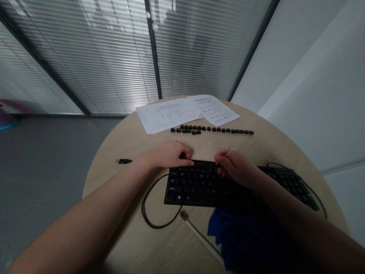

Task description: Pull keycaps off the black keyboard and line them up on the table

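A black keyboard (188,186) lies on the round table, its upper rows partly without keycaps. My left hand (173,154) grips its back edge near the left end, thumb on top and fingers curled behind. Over the upper middle of the keyboard, my right hand (235,165) is closed around a thin wire tool (229,149), which looks like a keycap puller. Two fine wires stick up from that fist; its other end is mostly hidden by the fingers. Loose black keycaps (214,129) stand in rows behind the keyboard.
Printed papers (173,114) lie at the back of the wooden table (114,144). A toothbrush (202,239) and a blue cloth (228,236) are in front of the keyboard. The cable (144,213) loops at the left, near a USB plug (124,161). Glass with blinds stands behind.
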Tool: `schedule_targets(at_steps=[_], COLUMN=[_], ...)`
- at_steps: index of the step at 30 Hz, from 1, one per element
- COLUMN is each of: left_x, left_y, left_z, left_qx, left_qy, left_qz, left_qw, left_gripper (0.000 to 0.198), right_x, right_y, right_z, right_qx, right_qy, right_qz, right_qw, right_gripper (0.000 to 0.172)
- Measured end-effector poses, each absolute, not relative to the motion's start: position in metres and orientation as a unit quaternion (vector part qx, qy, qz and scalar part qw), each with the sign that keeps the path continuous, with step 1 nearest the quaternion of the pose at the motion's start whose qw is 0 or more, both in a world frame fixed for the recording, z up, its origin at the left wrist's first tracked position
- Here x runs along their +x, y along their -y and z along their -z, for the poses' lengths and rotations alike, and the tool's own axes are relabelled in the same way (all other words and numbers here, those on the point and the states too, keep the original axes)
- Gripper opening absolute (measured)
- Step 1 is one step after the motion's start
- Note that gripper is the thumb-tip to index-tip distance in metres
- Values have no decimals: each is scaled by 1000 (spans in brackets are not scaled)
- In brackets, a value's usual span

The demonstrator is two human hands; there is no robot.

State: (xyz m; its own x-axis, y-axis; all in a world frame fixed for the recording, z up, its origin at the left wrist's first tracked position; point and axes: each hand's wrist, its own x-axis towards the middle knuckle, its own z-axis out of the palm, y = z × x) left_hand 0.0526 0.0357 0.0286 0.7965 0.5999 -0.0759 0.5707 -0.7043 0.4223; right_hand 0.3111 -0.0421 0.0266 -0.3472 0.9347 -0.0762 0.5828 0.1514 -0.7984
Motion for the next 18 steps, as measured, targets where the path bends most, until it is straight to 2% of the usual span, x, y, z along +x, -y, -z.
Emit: schedule_targets(at_steps=[13,18], left_x=[52,51], left_y=[-36,-36], left_z=[-27,-25], left_qx=[921,919], left_qy=[-320,-326], left_qz=[-35,-39], left_qw=[221,216], left_gripper=[32,32], right_x=[306,307], right_y=[45,44], right_z=[-32,-21], right_qx=[-481,-468], right_qy=[801,800], right_qz=[-297,-280], right_qw=[199,251], right_gripper=[25,26])
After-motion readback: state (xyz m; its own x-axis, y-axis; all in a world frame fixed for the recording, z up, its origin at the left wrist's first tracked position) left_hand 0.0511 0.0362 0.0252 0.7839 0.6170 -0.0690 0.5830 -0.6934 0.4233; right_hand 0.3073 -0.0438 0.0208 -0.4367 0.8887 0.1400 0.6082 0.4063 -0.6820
